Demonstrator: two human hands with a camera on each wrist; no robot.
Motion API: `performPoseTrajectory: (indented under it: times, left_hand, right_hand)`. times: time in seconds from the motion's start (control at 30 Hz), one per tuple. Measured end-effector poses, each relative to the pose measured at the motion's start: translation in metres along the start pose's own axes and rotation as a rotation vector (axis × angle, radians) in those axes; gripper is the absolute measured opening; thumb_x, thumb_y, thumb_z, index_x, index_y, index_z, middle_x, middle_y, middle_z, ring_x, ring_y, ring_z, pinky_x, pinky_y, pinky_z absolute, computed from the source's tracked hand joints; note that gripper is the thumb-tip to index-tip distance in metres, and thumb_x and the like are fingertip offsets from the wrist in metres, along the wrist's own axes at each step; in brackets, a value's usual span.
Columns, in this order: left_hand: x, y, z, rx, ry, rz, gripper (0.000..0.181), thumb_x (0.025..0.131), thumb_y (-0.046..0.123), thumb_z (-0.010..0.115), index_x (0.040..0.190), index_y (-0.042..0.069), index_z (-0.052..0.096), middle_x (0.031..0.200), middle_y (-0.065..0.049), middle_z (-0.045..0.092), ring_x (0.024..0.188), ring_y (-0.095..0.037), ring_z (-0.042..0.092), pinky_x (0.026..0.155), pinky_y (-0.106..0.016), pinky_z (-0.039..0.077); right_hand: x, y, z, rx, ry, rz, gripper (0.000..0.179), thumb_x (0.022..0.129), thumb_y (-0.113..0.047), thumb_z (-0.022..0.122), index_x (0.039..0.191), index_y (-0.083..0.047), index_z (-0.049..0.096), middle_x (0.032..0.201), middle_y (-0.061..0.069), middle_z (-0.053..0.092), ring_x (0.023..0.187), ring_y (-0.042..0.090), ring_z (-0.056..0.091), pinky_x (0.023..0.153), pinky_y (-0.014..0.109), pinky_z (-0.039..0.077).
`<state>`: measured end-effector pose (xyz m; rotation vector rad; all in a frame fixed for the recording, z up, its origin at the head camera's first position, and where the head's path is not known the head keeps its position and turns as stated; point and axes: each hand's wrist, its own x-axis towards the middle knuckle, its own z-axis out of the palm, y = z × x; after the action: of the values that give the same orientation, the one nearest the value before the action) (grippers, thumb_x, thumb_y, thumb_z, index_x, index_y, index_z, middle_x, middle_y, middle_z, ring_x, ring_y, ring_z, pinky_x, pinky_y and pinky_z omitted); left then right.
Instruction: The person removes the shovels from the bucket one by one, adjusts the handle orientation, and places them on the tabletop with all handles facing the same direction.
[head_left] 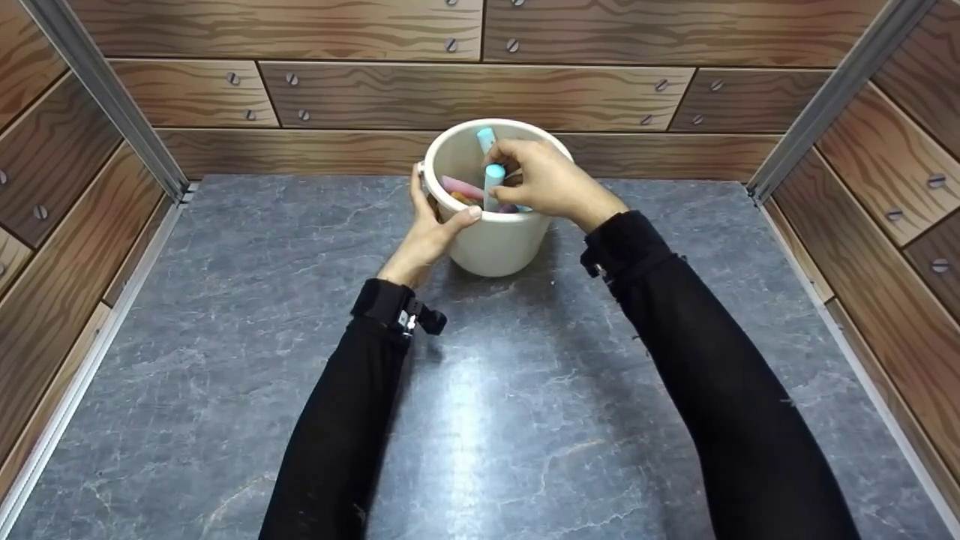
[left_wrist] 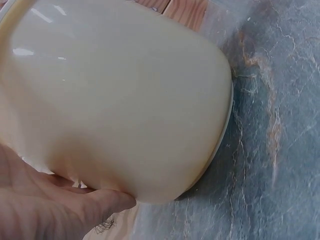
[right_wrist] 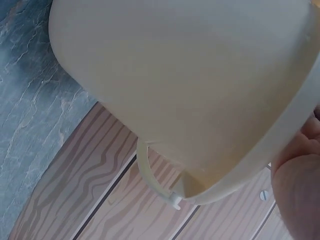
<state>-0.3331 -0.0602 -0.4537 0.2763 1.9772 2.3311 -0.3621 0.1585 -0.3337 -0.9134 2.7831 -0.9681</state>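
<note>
A cream bucket (head_left: 499, 247) stands upright near the back wall. My left hand (head_left: 426, 234) grips its left side, with the thumb at the front rim and fingers along the outside. The left wrist view shows that hand (left_wrist: 55, 210) against the smooth bucket wall (left_wrist: 135, 100). Over the opening, my right hand (head_left: 551, 180) pinches a light blue marker pen (head_left: 493, 180). A second light blue pen (head_left: 486, 138) leans inside behind the fingers. A pink item (head_left: 461, 187) and other colourful items lie lower in the bucket, partly hidden. The right wrist view shows only part of that hand (right_wrist: 302, 185).
A curved cream handle (right_wrist: 146, 167) hangs at the bucket's side. Grey marbled flooring (head_left: 262, 360) lies underneath. Wood-patterned panels (head_left: 480, 94) rise behind the bucket and on both sides, with metal corner posts (head_left: 112, 97).
</note>
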Motion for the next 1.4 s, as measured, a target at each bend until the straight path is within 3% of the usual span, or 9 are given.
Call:
performPoseTrajectory:
  times: [0.23, 0.53, 0.7, 0.9, 1.03, 1.27, 1.4]
  left_hand:
    - [-0.002, 0.001, 0.000, 0.021, 0.010, -0.014, 0.167, 0.076, 0.057, 0.096, 0.184, 0.030, -0.028, 0.199, -0.024, 0.001, 0.185, -0.040, 0.015, 0.152, -0.054, 0.021]
    - [-0.001, 0.001, -0.001, 0.031, 0.004, -0.016, 0.189, 0.058, 0.082, 0.103, 0.184, 0.030, -0.029, 0.199, -0.022, -0.001, 0.187, -0.038, 0.011, 0.152, -0.055, 0.020]
    - [-0.001, 0.001, -0.001, 0.024, 0.007, -0.015, 0.177, 0.069, 0.067, 0.100, 0.184, 0.030, -0.028, 0.199, -0.023, 0.001, 0.186, -0.037, 0.013, 0.152, -0.053, 0.020]
    - [-0.002, 0.002, -0.001, 0.039, 0.015, -0.014, 0.160, 0.082, 0.049, 0.093, 0.184, 0.030, -0.028, 0.199, -0.023, 0.000, 0.187, -0.035, 0.010, 0.153, -0.051, 0.018]
    - [-0.002, 0.001, 0.000, 0.027, 0.016, -0.003, 0.155, 0.084, 0.042, 0.090, 0.184, 0.029, -0.027, 0.199, -0.023, 0.002, 0.187, -0.033, 0.011, 0.153, -0.050, 0.018]
    - [-0.002, 0.002, -0.001, 0.043, 0.018, -0.010, 0.153, 0.085, 0.043, 0.089, 0.185, 0.029, -0.026, 0.199, -0.025, 0.002, 0.187, -0.036, 0.011, 0.153, -0.051, 0.016]
    - [-0.001, 0.002, -0.001, 0.040, 0.014, -0.014, 0.162, 0.080, 0.053, 0.095, 0.185, 0.030, -0.027, 0.199, -0.024, 0.001, 0.187, -0.037, 0.011, 0.153, -0.053, 0.016]
  right_hand:
    - [-0.003, 0.002, -0.001, 0.030, -0.009, -0.005, 0.030, 0.109, -0.003, 0.078, 0.138, 0.004, 0.072, 0.136, 0.020, 0.078, 0.132, 0.035, 0.077, 0.117, 0.049, 0.064]
    - [-0.009, 0.003, -0.009, 0.115, 0.017, 0.040, 0.038, 0.114, -0.008, 0.075, 0.150, 0.002, 0.066, 0.153, 0.020, 0.070, 0.146, 0.039, 0.070, 0.125, 0.055, 0.061]
    - [-0.011, 0.003, -0.012, 0.186, 0.033, 0.040, 0.035, 0.118, -0.010, 0.070, 0.150, 0.000, 0.059, 0.160, 0.022, 0.065, 0.151, 0.040, 0.069, 0.127, 0.056, 0.059]
    - [-0.014, 0.001, -0.015, 0.304, 0.053, 0.034, 0.031, 0.119, -0.006, 0.065, 0.148, -0.002, 0.056, 0.150, 0.014, 0.061, 0.145, 0.037, 0.073, 0.119, 0.041, 0.067]
    - [-0.014, -0.001, -0.018, 0.358, 0.086, 0.013, 0.030, 0.119, -0.003, 0.065, 0.147, 0.000, 0.056, 0.141, 0.011, 0.060, 0.143, 0.039, 0.074, 0.116, 0.035, 0.067]
    - [-0.017, -0.004, -0.029, 0.394, 0.149, -0.005, 0.029, 0.119, -0.002, 0.063, 0.147, 0.001, 0.057, 0.139, 0.011, 0.060, 0.145, 0.038, 0.074, 0.116, 0.029, 0.066]
    - [-0.020, -0.005, -0.036, 0.388, 0.168, -0.002, 0.030, 0.119, -0.003, 0.063, 0.149, 0.000, 0.057, 0.137, 0.007, 0.060, 0.141, 0.033, 0.076, 0.115, 0.028, 0.066]
